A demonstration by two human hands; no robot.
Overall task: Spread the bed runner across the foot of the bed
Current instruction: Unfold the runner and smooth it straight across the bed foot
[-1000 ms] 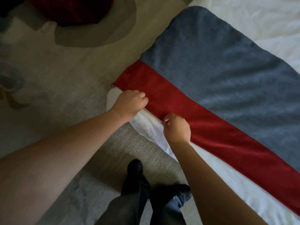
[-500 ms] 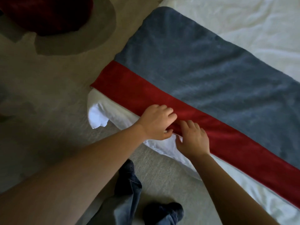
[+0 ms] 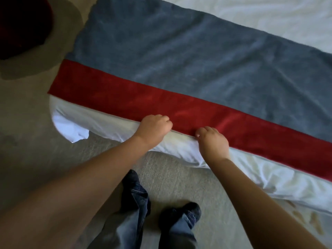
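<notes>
— Since the bed fills most of the view, shall we start there?
— One bed (image 3: 269, 18), in white sheets, running from the far left to the near right. One bed runner (image 3: 179, 60) lies flat across it, with a wide grey-blue field on the far side and one red band (image 3: 125, 97) along the near side. The runner's left end reaches the bed's left corner. Nearer than the band, white bedding (image 3: 107, 123) droops over the bed's edge.
— And the floor?
— Pale beige carpet (image 3: 27, 132), dimly lit. At the far left sits one dark red object (image 3: 23, 27), too dark to name.
— How many hands?
— Two, on bare arms, side by side at the near edge of the red band. The left hand (image 3: 153, 131) has its fingers curled into a fist over the band's hem, gripping it. Just to its right, the right hand (image 3: 212, 141) grips the same hem, with fingers bent over the red cloth and the thumb beside them. Both wrists rest on the white bedding.
— Anything smaller?
— Two dark shoes (image 3: 188, 211) on the carpet below blue jeans (image 3: 133, 212), close to the bed.
</notes>
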